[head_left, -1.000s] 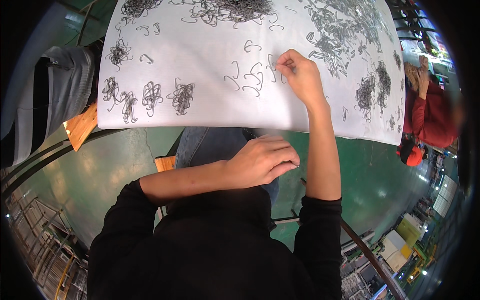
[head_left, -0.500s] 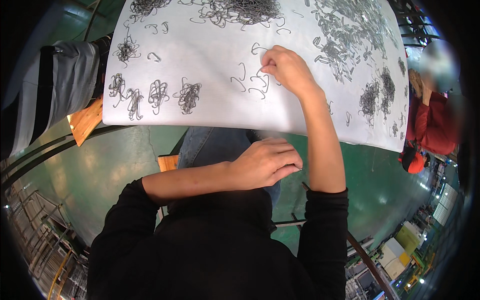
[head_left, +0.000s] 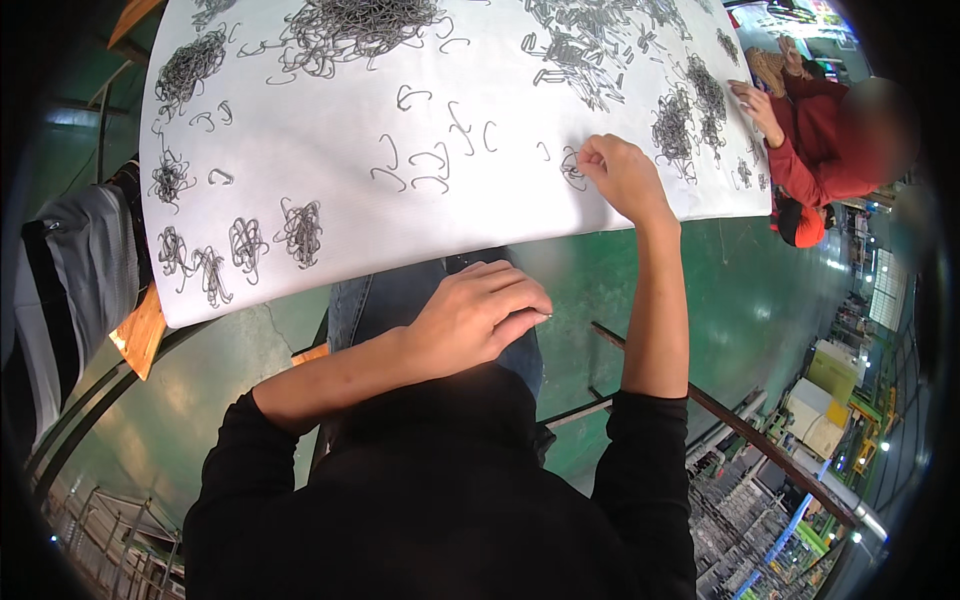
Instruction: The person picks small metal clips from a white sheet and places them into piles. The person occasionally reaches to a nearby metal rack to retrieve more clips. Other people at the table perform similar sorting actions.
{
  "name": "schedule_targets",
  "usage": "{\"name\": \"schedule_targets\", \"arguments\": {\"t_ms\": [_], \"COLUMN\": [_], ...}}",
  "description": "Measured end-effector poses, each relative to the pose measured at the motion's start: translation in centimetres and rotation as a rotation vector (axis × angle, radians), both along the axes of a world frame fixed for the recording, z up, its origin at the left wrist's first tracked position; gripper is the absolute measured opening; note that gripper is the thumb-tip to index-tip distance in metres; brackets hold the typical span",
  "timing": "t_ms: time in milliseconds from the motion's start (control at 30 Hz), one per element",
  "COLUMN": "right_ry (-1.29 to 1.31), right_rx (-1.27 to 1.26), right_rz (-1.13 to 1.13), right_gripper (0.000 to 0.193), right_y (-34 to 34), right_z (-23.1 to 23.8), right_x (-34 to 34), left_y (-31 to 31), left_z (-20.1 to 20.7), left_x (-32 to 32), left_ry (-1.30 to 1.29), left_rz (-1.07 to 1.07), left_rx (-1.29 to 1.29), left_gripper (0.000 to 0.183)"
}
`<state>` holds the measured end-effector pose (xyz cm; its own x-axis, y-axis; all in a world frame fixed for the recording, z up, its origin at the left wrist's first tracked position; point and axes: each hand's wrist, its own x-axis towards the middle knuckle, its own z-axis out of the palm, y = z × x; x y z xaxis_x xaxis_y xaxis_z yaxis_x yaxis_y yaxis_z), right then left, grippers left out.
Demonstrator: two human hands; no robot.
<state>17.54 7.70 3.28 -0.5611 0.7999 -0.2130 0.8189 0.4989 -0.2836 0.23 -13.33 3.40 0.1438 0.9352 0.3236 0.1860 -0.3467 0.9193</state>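
My right hand (head_left: pixel 622 176) is over the right front part of the white-covered table, thumb and fingertips pinched together. Its fingertips touch a small cluster of thin bent wire pieces (head_left: pixel 573 172); which piece they grip is hidden. My left hand (head_left: pixel 482 310) is held in front of my body, off the table's front edge, with fingers curled and thumb against forefinger. Whatever it may hold is too small to make out. Between the hands and the far piles, several loose curved wire hooks (head_left: pixel 431 184) lie spread on the sheet.
A big heap of wire hooks (head_left: pixel 365 35) lies at the far middle of the table (head_left: pixel 480 215). Straight, narrow wire clips (head_left: pixel 580 60) spread to its right. Smaller bundles (head_left: pixel 302 235) sit front left and others (head_left: pixel 675 130) right. A person in red (head_left: pixel 815 150) reaches in at the right edge.
My right hand has moved right, from the loose hooks in the middle to the small wire cluster. My left hand stays in front of my body. The view has shifted rightward.
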Motion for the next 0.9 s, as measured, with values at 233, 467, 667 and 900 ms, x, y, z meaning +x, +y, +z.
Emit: {"name": "schedule_targets", "arguments": {"t_ms": [233,467,667,900], "right_ry": [0.028,0.214,-0.092,0.236], "right_rx": [0.031,0.034,0.191,-0.033], "right_rz": [0.140,0.549,0.668,0.067], "right_gripper": [0.018,0.009,0.008,0.019], "right_y": [1.1,2.6,2.3,1.0], "right_z": [1.1,-1.8,-2.3,-1.4], "right_x": [-6.4,-18.8,-19.7,-8.0], "left_y": [-0.6,-0.6,-0.4,0.0], "left_z": [-0.4,-0.1,0.1,-0.4], "left_x": [0.0,0.2,-0.1,0.2], "left_ry": [0.017,0.040,0.035,-0.009], "left_rz": [0.030,0.050,0.043,0.065], "left_rx": [0.032,0.045,0.032,0.019], "left_gripper": [0.013,0.007,0.008,0.009]}}
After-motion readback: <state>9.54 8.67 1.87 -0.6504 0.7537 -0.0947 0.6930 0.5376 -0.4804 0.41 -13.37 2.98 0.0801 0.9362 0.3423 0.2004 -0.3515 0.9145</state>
